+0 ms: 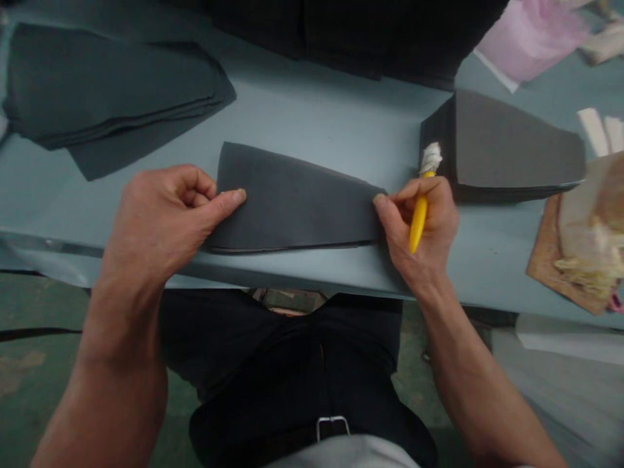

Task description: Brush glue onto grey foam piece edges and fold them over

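A dark grey tapered panel (297,201) lies near the front edge of the table, with at least one more layer showing along its lower edge. My left hand (166,214) pinches its wide left end, thumb on top. At the narrow right end, my right hand (424,221) pinches the corner between thumb and finger. That same hand also keeps a yellow-handled brush (418,218) tucked between its fingers, its whitish, clotted tip (431,158) pointing away from me. What the panel is made of, I cannot tell.
A neat stack of similar grey panels (517,146) stands on the right. Dark green-grey pieces (107,84) lie fanned at the left. Black material (341,32) spans the back. A brown board with yellowish residue (575,260) and a pink sheet (533,39) are at the right.
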`<state>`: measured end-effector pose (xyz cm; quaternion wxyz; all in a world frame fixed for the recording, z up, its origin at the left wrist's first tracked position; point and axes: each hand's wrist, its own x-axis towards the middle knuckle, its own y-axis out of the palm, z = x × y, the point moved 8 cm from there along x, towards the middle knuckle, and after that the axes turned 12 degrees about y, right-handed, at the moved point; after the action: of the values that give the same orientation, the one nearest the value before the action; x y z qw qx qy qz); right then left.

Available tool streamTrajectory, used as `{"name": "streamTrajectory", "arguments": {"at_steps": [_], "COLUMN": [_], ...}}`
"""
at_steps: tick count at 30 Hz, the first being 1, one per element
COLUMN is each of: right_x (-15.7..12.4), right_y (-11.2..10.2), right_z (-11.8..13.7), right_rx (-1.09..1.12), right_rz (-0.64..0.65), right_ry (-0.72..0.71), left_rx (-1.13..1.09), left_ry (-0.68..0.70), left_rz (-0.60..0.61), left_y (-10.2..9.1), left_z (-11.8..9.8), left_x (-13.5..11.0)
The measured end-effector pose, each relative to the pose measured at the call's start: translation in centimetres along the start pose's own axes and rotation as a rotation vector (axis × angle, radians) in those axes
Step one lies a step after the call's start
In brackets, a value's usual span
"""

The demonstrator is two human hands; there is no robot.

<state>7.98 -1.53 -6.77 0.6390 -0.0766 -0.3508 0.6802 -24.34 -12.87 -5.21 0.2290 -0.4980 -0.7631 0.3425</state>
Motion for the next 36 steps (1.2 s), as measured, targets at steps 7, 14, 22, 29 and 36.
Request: {"name": "streamTrajectory", "arguments": {"at_steps": [7, 14, 22, 29, 36], "right_x": [0.52, 0.29, 0.24, 0.15, 0.23], "right_y": [0.03, -0.10, 0.01, 0.09, 0.14], "right_z": [-0.20, -0.14, 0.22, 0.46, 0.65], "right_rx": [0.024, -0.012, -0.022, -0.065, -0.078], "right_rz": [0.018, -0.004, -0.029, -0.032, -0.004], "right_ry": [0.012, 0.014, -0.074, -0.101, -0.111], "left_rx": [-0.057, -0.083, -0.086, -0.054, 0.022], "left_ry": [-0.041, -0.048, -0.022, 0.035, 0.011], "left_rz": [-0.002, -0.029, -0.033, -0.009, 0.022], "left_y": [-0.12, -0.61, -0.51, -0.34, -0.29], "left_z": [0.24, 0.24, 0.29, 0.05, 0.59], "left_x": [-0.19, -0.34, -0.17, -0.22, -0.07]}}
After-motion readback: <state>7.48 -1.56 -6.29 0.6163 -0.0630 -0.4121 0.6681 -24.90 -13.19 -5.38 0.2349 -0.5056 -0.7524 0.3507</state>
